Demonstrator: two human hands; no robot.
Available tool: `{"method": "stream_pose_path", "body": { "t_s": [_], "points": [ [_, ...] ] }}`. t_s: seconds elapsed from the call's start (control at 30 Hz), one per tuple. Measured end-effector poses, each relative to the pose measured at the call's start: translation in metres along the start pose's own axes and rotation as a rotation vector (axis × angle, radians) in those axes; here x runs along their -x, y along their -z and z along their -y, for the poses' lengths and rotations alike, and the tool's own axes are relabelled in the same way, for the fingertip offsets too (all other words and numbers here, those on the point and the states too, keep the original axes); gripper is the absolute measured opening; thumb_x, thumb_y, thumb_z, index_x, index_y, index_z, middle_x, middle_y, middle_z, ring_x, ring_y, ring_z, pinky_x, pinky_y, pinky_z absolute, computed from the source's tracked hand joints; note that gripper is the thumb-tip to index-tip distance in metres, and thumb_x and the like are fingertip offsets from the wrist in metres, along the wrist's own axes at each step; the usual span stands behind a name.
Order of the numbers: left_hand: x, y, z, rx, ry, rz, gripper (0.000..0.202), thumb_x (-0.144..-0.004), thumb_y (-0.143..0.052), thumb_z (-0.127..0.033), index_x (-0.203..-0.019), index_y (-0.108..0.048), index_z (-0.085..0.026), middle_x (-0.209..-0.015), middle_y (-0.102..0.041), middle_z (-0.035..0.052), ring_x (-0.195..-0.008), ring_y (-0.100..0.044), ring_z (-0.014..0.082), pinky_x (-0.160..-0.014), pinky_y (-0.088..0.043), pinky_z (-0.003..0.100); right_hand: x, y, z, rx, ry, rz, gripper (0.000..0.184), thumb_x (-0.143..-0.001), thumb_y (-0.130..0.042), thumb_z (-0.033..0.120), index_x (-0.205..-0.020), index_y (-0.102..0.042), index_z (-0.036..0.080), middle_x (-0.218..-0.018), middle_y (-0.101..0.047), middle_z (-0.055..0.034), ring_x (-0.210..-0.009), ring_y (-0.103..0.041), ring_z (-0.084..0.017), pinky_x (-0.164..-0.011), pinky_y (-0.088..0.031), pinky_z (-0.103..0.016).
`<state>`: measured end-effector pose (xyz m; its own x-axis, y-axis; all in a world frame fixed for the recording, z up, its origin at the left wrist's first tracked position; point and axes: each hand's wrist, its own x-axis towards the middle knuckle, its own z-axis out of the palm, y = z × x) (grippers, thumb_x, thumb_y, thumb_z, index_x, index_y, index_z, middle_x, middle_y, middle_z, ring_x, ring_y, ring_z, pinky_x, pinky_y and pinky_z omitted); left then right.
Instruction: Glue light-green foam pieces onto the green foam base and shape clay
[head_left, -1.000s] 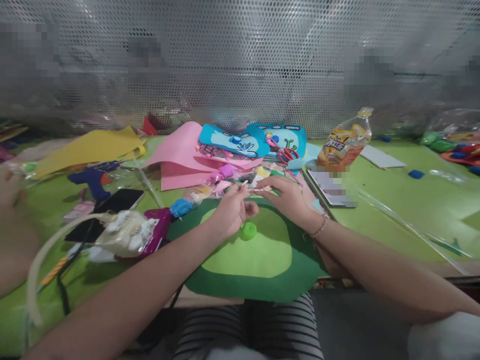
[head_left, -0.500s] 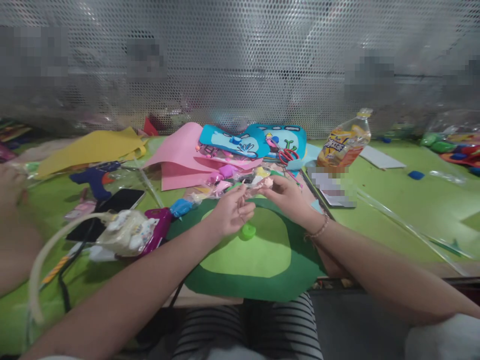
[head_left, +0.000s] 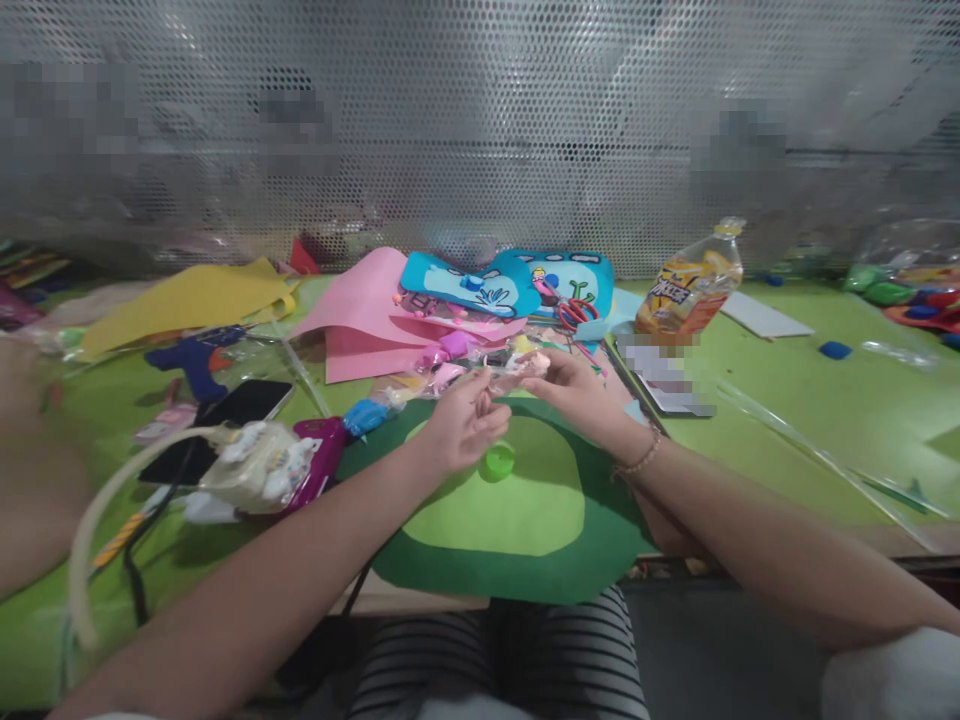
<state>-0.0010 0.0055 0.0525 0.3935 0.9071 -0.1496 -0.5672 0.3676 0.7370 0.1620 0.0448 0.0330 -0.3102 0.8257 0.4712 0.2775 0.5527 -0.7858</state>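
My left hand (head_left: 463, 425) and my right hand (head_left: 577, 392) meet over a dark green felt sheet (head_left: 615, 520) with a light green oval (head_left: 502, 515) on it. Both hands are closed in a pinch on a small clear plastic packet (head_left: 517, 368) holding little pink pieces. A small green round cap (head_left: 497, 461) lies on the oval just below my left hand. Several small coloured charms (head_left: 442, 358) lie just beyond my fingers. My right wrist wears a thin bracelet.
Pink foam sheets (head_left: 360, 310), yellow sheets (head_left: 187, 295), blue felt pieces (head_left: 510, 280) and red scissors (head_left: 576, 312) lie behind. A drink bottle (head_left: 690, 285) lies at the right. A glue gun (head_left: 195, 360), a phone (head_left: 217, 415) and a headband with a plush (head_left: 255, 465) sit left. Another person's arm (head_left: 30, 460) is at the far left.
My hands lifted slightly and moved a little away from me, and the small packet came up between the fingers. The green cap stayed on the oval.
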Motion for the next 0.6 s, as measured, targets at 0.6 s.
{"method": "stream_pose_path", "body": {
  "t_s": [0.6],
  "points": [
    [-0.003,0.006,0.006,-0.245,-0.26,-0.057,0.023,-0.087,-0.053,-0.032,-0.078,-0.034,-0.021,-0.057,-0.043,-0.0092,-0.033,-0.044,0.0049,-0.035,-0.03,0.017,-0.001,0.01,-0.009,0.248,0.141,0.024,0.038,-0.092,-0.043,0.031,-0.129,-0.047,0.023,-0.091,-0.068,-0.0039,-0.082,-0.062,-0.018,-0.075,-0.051,-0.032]
  ]
}}
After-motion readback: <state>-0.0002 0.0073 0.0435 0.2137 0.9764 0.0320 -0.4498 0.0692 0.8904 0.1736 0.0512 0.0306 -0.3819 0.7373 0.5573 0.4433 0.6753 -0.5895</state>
